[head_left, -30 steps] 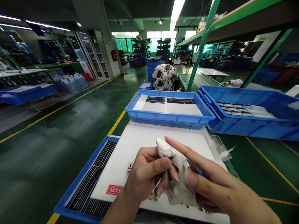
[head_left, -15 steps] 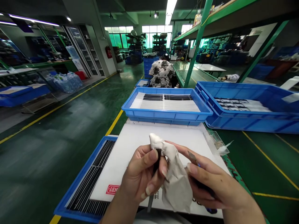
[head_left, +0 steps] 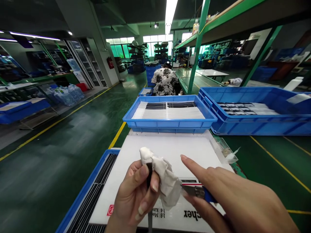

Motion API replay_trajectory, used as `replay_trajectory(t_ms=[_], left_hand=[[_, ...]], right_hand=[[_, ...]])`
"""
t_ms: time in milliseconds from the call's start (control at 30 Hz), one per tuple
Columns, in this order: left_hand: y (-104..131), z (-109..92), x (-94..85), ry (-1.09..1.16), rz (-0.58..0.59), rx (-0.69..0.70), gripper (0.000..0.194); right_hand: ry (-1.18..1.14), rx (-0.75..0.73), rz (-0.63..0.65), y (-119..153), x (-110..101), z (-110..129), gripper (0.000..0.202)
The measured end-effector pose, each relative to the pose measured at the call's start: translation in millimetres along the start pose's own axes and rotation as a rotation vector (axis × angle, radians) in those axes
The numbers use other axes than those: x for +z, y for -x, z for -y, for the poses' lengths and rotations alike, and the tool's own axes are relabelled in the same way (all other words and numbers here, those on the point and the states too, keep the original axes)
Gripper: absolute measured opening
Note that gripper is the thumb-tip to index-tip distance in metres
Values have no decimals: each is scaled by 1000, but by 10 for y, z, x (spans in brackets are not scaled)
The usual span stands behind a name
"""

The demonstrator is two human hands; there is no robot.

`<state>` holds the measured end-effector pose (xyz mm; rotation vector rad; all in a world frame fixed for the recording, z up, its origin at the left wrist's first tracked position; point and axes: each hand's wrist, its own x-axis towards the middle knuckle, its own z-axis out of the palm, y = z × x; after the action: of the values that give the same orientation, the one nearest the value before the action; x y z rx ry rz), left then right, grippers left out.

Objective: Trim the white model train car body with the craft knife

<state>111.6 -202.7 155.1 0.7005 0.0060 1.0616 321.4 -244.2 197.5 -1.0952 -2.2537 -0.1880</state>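
My left hand (head_left: 136, 194) is closed, pinching a thin black strip (head_left: 149, 173) and a crumpled white cloth (head_left: 167, 183) between thumb and fingers. The strip's lower end hangs below the hand; the cloth drapes to the right. My right hand (head_left: 218, 191) holds a utility knife (head_left: 195, 191) with a blue handle, its blade pointing left close to the cloth's edge. The index finger is stretched forward, apart from the knife. Both hands are above a white board (head_left: 165, 145) with printed lettering. Most of the knife handle is hidden by the hand.
Beyond the board stands a blue tray (head_left: 170, 124) with white and black strips. Another blue tray (head_left: 80, 207), with black strips, lies at lower left. A large blue bin (head_left: 252, 127) is at right, near a small clear box (head_left: 224, 150). A person (head_left: 164, 81) sits ahead.
My right hand has moved away from the cloth to the right, its index finger now extended. My left hand, with strip and cloth, has shifted left and slightly down. The view has turned slightly.
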Motion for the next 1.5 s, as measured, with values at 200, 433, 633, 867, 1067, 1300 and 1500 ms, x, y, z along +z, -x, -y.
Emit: replay_trajectory(t_ms=[200,433,633,867,1067,1300,1500], left_hand=[[-41,-4,65,33,-30,-27,32],[-130,20,165,173,23,-115,37],[-177,-5,282,183,7,-104,34],[-225,-16,364,45,-43,-101,36],[-245,20,439,-69,-121,-32,34],[-213,2,470,-137,-167,1,33],[-184,0,452,-134,-209,-38,40]], right_hand=[[-233,88,-23,-58,16,3,39],[-997,476,94,-417,32,-13,24],[-1167,580,19,-502,63,73,24],[-1210,609,30,-545,-37,78,38],[-1236,688,-12,-588,-96,154,24],[-1409,693,-39,-632,-79,226,17],[-1412,654,-15,-614,17,167,20]])
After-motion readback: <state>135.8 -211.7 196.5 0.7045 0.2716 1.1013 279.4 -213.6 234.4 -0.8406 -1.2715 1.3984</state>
